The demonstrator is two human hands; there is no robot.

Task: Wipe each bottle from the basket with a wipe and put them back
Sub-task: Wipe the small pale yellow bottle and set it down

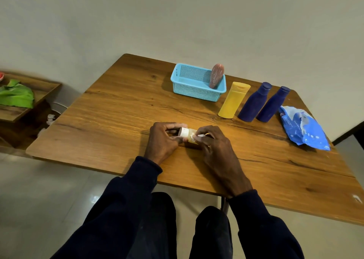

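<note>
The left hand (163, 138) grips the capped end of the small bottle (188, 135) near the table's (110, 121) front edge. The right hand (214, 147) pinches a wipe (198, 137) against its side. Turning the bottle under the wipe should cover it all. Beyond, the basket (194, 93) holds a pink bottle (216, 75). A yellow bottle (234, 101), two blue bottles (254, 103) and the wipe pack (303, 129) leave the return path open.
</note>
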